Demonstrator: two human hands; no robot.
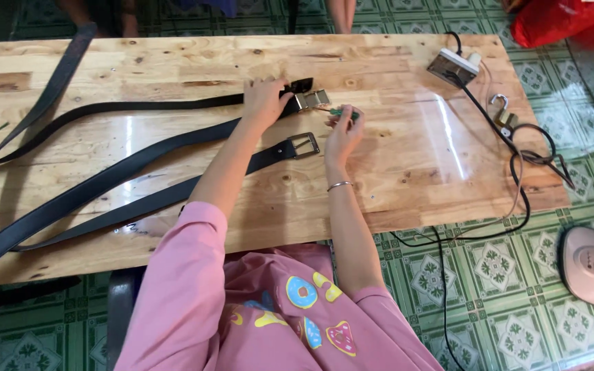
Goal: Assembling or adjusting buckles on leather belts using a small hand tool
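Left fingers: my left hand (264, 100) lies palm down with the fingers closed over the end of a black belt (173, 104), pinning it to the table just beside its silver clasp buckle (310, 99).
Right fingers: my right hand (342, 135) is pinched shut around a small green-handled screwdriver (344, 113), whose thin tip points toward nine o'clock at the clasp buckle.
Clasp buckle: it sits near the table's middle, at three o'clock from my left hand and touching the belt end, with a short black tab at its twelve o'clock side.
Second belt: another black belt (104, 180) runs from seven o'clock up toward my left wrist.
Third belt: a black belt with a square frame buckle (304, 145) lies at six o'clock from my left hand, just left of my right wrist.
Wrist: a thin silver bangle (339, 185) circles my right wrist.
Table: a pale wooden table (407, 165) with a glossy top carries all of this.
Far right: a white power strip (454, 66) sits at two o'clock, a brass padlock (502, 115) lies near the right edge, and a black cable (517, 172) loops off the table.
Floor: green patterned tiles (496, 275), with a pale pink rounded device (592, 264) at four o'clock.
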